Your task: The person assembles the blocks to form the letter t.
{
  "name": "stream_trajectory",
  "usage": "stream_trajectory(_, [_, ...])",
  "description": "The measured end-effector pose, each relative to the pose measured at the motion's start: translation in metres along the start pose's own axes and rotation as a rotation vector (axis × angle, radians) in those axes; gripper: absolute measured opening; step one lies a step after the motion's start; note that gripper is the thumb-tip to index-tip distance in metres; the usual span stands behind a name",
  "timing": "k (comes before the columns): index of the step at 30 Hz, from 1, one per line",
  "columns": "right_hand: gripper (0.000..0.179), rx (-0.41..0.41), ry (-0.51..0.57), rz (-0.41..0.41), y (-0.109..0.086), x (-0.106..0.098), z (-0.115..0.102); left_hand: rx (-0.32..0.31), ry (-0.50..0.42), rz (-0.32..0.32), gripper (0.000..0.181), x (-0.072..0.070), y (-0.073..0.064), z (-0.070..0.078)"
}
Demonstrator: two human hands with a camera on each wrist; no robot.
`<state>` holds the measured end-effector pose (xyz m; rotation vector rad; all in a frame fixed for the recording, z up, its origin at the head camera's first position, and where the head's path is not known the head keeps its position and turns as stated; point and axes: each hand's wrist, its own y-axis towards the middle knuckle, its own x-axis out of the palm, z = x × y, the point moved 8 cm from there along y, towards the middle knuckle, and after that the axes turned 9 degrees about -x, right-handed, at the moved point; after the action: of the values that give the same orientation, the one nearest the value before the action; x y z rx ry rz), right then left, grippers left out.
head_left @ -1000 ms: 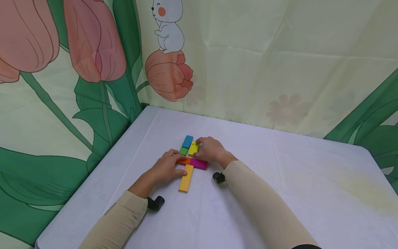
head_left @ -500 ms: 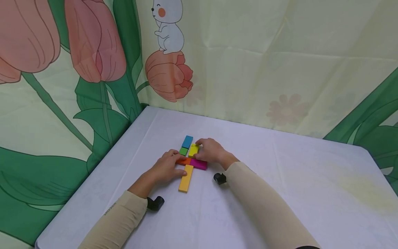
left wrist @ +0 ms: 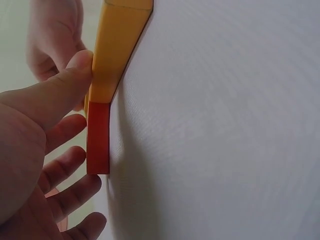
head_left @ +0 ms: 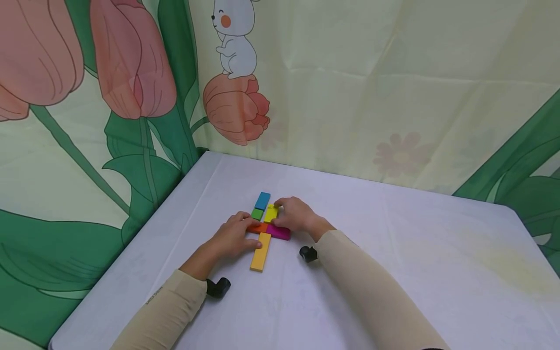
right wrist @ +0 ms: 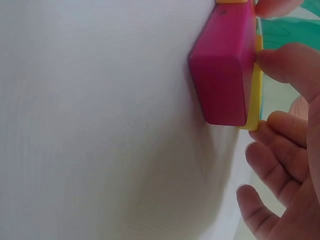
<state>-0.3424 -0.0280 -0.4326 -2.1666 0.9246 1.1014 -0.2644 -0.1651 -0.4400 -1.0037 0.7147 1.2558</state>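
R hand point(head_left: 295, 214) (the nearer) pinches bright-yellow rectangular block point(head_left: 271, 214) near its ends, long axis pointing fwd; L hand point(head_left: 233, 236) loosely spread, thumb against long amber rectangular block point(head_left: 261, 253).

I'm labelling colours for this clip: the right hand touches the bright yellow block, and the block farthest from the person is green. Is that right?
Not quite: the farthest is the blue block, as the head view shows. The right hand does touch the bright yellow block.
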Motion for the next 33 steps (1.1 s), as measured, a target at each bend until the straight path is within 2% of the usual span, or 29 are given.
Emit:
stream_trajectory(27, [0.054,-0.010,0.002,0.010,-0.0059,0.0013,-0.0023,-0.004,-0.003,-0.002,0.062,-0.0002,-0.0012,0.0002])
stream_trajectory(33, [0.052,-0.019,-0.007,-0.015,-0.0062,0.0018,-0.0023,0.002,-0.001,0.001,0.062,-0.0003,-0.0011,0.0011])
